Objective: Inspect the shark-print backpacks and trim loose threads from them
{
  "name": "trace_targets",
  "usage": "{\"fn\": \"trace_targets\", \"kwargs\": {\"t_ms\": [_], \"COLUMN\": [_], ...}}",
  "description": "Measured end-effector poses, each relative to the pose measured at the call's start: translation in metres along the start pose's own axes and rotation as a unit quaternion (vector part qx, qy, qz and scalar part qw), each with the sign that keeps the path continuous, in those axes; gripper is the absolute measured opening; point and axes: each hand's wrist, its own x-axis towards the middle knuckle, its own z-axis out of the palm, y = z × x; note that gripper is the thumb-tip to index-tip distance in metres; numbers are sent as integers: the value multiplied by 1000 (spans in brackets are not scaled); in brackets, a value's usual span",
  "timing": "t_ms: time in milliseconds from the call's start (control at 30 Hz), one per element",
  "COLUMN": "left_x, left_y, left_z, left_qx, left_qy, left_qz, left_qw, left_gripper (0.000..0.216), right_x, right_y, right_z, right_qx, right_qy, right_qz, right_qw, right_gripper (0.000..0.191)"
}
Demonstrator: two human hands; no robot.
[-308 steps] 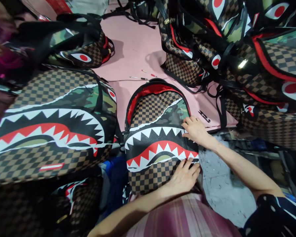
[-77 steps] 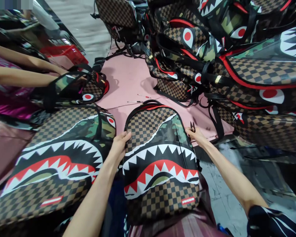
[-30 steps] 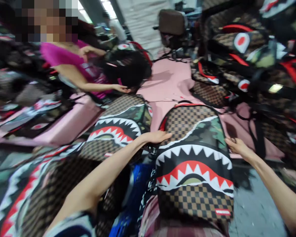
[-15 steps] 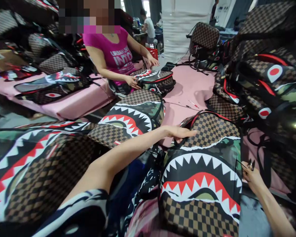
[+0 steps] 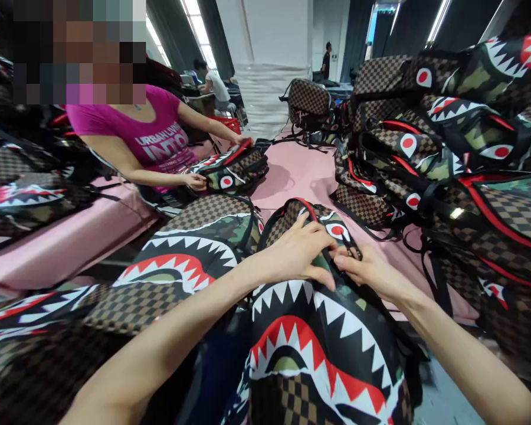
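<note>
A backpack with a shark-mouth print, brown check and camouflage lies in front of me, its top edge away from me. My left hand rests on its upper part, thumb and fingers spread, index finger by the red zip edging. Close against it, my right hand is closed around small dark thread snips, whose tips stick up past the fingers. Both hands are beside the red-and-white eye patch. The right fingertips are partly hidden, and no thread can be made out.
Another shark backpack lies to the left. Across the pink-covered table, a person in a magenta shirt handles a similar backpack. Backpacks are heaped at the right. A white wrapped stack stands behind.
My right hand has moved from the backpack's right side up to its top, beside my left hand. The left fingers have spread over the bag. The view has turned rightward.
</note>
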Motion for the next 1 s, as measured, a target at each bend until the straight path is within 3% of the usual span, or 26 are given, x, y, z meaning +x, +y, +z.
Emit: {"fn": "trace_targets", "kwargs": {"t_ms": [100, 233, 300, 367, 467, 567, 633, 733, 867, 1000], "left_x": [-9, -14, -4, 15, 52, 76, 78, 71, 68, 71], "left_y": [-8, -27, -34, -40, -54, -72, -86, -104, -115, -110], "left_z": [-3, 12, 29, 54, 102, 141, 154, 157, 152, 153], "left_qx": [26, -26, -60, -80, -96, -136, -169, -195, -201, -201], "left_qy": [-82, -155, -162, -180, -261, -322, -304, -271, -270, -271], "left_qz": [-44, -15, 3, 10, 5, 16, 24, 18, 10, 5], "left_qw": [995, 987, 985, 980, 960, 937, 937, 942, 942, 941], "left_gripper": [53, 29, 20, 18, 21, 24, 25, 22, 20, 23], "right_x": [7, 44, 79, 123, 197, 274, 322, 376, 398, 387], "right_y": [9, 40, 60, 78, 98, 119, 137, 167, 186, 173], "right_z": [-10, -64, -96, -124, -145, -144, -136, -127, -128, -115], "right_qx": [-40, -72, -192, -317, -406, -458, -489, -521, -538, -539], "right_qy": [44, 207, 239, 224, 190, 173, 160, 134, 114, 101], "right_qz": [-49, -85, -38, 50, 106, 119, 131, 155, 177, 138], "right_qw": [997, 972, 951, 920, 888, 864, 847, 829, 816, 825], "right_gripper": [33, 47, 50, 51, 39, 32, 32, 38, 42, 44]}}
